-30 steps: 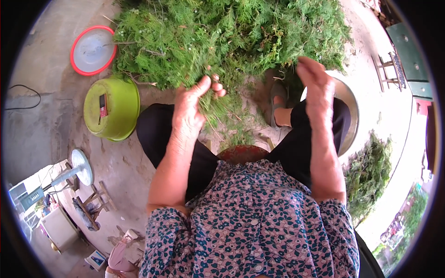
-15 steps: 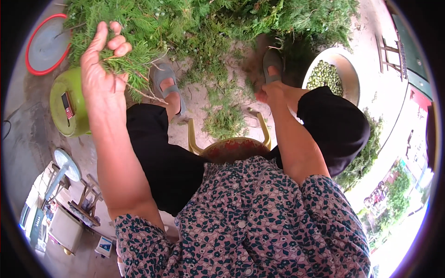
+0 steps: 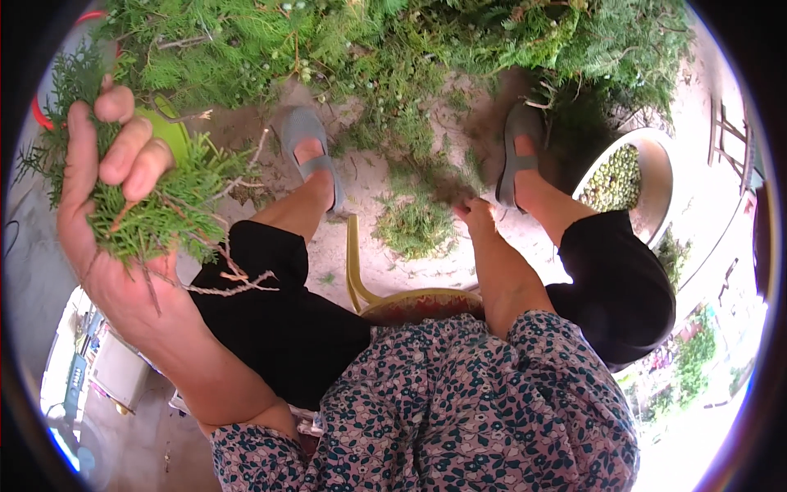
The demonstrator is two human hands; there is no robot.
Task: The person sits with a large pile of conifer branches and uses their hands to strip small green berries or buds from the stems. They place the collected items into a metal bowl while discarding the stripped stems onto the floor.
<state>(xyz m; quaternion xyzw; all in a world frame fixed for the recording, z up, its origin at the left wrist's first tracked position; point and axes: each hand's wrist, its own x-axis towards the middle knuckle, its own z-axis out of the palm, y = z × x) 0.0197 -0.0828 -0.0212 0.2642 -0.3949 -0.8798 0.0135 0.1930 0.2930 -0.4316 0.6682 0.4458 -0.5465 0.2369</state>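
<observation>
My left hand (image 3: pixel 75 217) is raised at the left, its fingers curled around a bunch of green conifer sprigs (image 3: pixel 168 201). Bare brown twig ends stick out below the palm. My right hand (image 3: pixel 474 210) reaches down between my legs, just beside a small heap of green clippings (image 3: pixel 416 225) on the ground. Its fingers are small and smeared, with a brown blur at the tips, so I cannot make out their grip. Ahead of my feet lies a large pile of cut conifer branches (image 3: pixel 361 70) bearing small pale berries.
To the right stands a metal basin (image 3: pixel 660 184) with green berries (image 3: pixel 613 179) in it. A yellow-framed chair (image 3: pixel 357 271) is under me. A red-rimmed basin (image 3: pixel 39 115) and a lime-green stool (image 3: pixel 170 131) sit partly hidden behind my left hand. My grey shoes (image 3: pixel 305 135) rest on the ground.
The view has shifted. My left hand has come closer and further left, the sprigs still in it. My right hand has moved from beside my right leg toward the small heap of clippings.
</observation>
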